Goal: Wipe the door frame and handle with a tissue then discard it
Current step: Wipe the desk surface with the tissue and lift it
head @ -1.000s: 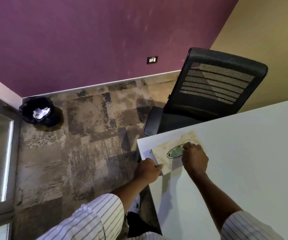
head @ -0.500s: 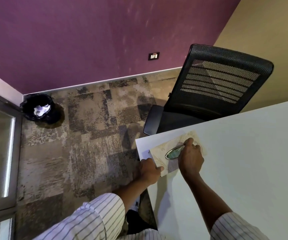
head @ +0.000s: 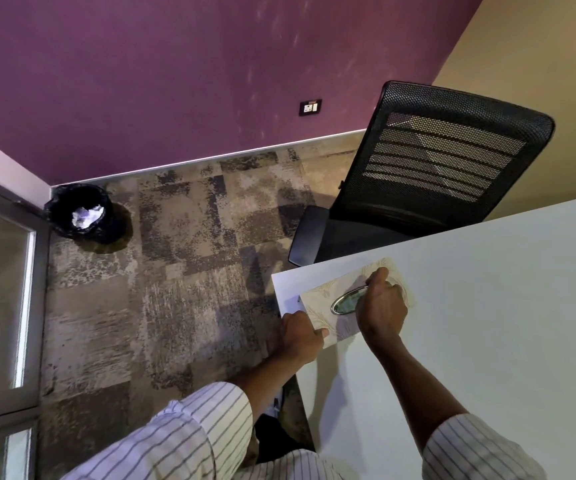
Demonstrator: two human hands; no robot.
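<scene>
A beige patterned tissue box (head: 317, 303) with a shiny oval opening (head: 343, 304) lies on the near-left corner of the white table (head: 487, 306). My left hand (head: 300, 337) grips the box's near corner at the table edge. Over the right half of the box, my right hand (head: 381, 306) has its fingers curled down at the far end of the opening and its thumb raised. No tissue shows outside the box, and the fingertips are hidden. The grey door frame (head: 38, 306) with glass panels runs down the left edge; no handle is in view.
A black lined bin (head: 82, 213) holding crumpled white paper stands in the corner by the door frame. A black mesh office chair (head: 435, 161) sits behind the table. Patterned carpet (head: 175, 289) lies between table and door. A wall socket (head: 310, 107) is on the purple wall.
My right hand has shifted slightly along the opening and its thumb has lifted. My left hand stays on the box corner. The view has tilted a little.
</scene>
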